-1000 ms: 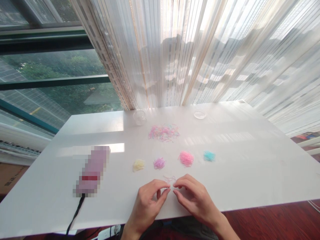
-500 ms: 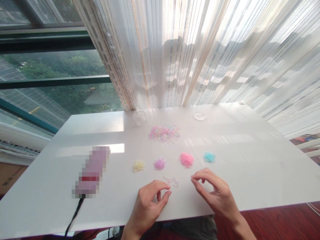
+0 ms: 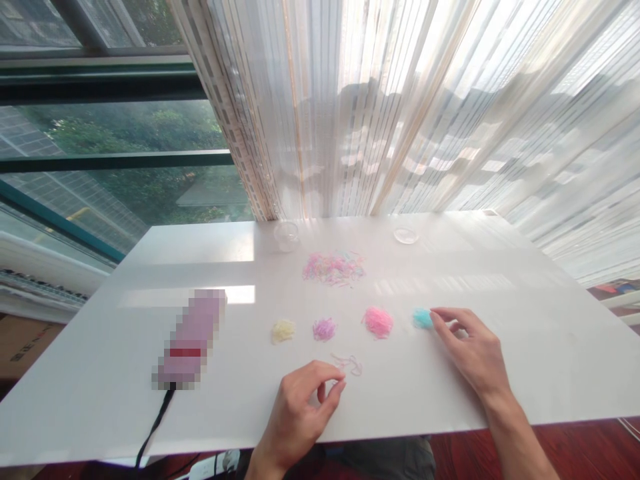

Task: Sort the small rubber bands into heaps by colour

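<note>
My left hand [image 3: 306,407] is closed in a pinch just above the table's near side, thumb and forefinger tips meeting; anything between them is too small to make out. A few thin, pale pink and lilac strand-like pieces [image 3: 353,364] lie right beyond its fingertips. My right hand [image 3: 473,347] pinches at the right edge of a small turquoise pile [image 3: 421,319], its fingertips hiding part of that pile. To the left of it are a pink pile [image 3: 379,323], a purple pile [image 3: 324,329] and a pale yellow pile [image 3: 283,331], all of similar thin little pieces.
A larger mixed-colour heap [image 3: 334,268] lies farther back on the white table [image 3: 540,353]. Behind it stand a clear round container [image 3: 287,237] and a clear shallow lid or dish [image 3: 406,236]. A blurred-out purple object [image 3: 193,340] with a black cord lies at left. Sheer curtains [image 3: 400,120] hang behind.
My right hand has moved right and away from me, from below the pink pile to the turquoise one. My left hand stays nearly in place, still pinched. The whole view has shifted slightly.
</note>
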Motion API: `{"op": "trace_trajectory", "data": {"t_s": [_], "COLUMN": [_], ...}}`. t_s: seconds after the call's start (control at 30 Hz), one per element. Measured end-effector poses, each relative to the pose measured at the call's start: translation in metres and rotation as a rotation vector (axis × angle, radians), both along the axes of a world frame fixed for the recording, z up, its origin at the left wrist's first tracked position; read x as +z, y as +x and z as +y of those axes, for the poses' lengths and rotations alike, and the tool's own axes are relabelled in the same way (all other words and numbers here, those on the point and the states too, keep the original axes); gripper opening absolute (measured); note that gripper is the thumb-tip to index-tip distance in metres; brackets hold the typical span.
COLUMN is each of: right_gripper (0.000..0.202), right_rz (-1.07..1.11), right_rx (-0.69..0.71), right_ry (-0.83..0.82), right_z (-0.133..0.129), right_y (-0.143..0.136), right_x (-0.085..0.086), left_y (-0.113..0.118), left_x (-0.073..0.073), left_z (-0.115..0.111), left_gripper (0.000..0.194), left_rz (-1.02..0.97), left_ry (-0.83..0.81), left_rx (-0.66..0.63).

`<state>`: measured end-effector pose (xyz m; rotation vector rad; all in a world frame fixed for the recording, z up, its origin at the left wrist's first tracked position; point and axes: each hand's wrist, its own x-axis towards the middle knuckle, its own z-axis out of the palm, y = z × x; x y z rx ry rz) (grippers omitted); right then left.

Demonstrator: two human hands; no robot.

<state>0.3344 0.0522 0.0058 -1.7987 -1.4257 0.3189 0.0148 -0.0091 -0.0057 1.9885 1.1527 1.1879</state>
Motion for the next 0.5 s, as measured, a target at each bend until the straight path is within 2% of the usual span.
{"op": "trace_trajectory", "data": {"t_s": [0.3, 0.4, 0.5], "right_gripper": [0.051, 0.043, 0.027], "right_rz": [-0.002, -0.048, -0.122], "right_rx": [-0.045, -0.048, 0.054], "right_ry": [0.037, 0.131, 0.282], "right_z": [-0.005, -0.009, -0.016], "right_y": [0.003, 0.000, -0.012], "right_x": [-0.004, -0.006, -0.004], "left_y": [0.001, 0.001, -0.004], "left_x": [0.002, 0.005, 0.009], "left_z": [0.001, 0.001, 0.001], "left_gripper": [0.010, 0.011, 0.013], "left_rz": [0.007, 0.008, 0.081], "left_ry": [0.009, 0.030, 0.071], "left_rx": [0.009, 0.037, 0.088]}}
